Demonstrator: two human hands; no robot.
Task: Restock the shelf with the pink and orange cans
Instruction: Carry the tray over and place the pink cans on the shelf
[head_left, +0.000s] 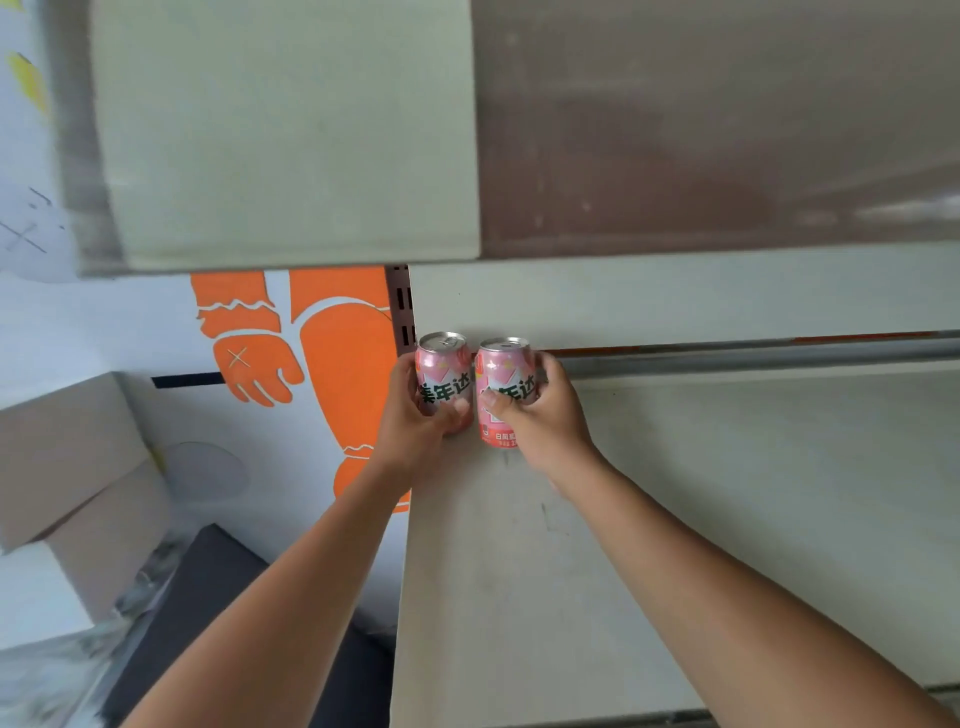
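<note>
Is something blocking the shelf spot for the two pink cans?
Nothing visible does. The left hand grips one pink metal can, the right hand the other pink can, both upright at the pale shelf's back-left corner.

- Left pink can: dark characters "美年达" across the label.
- Right pink can: "年达" legible, first character covered; small print below blurred.
- Orange wall graphic: white "X" on its hand.

pink cans, pale grey shelf, orange mural
</note>
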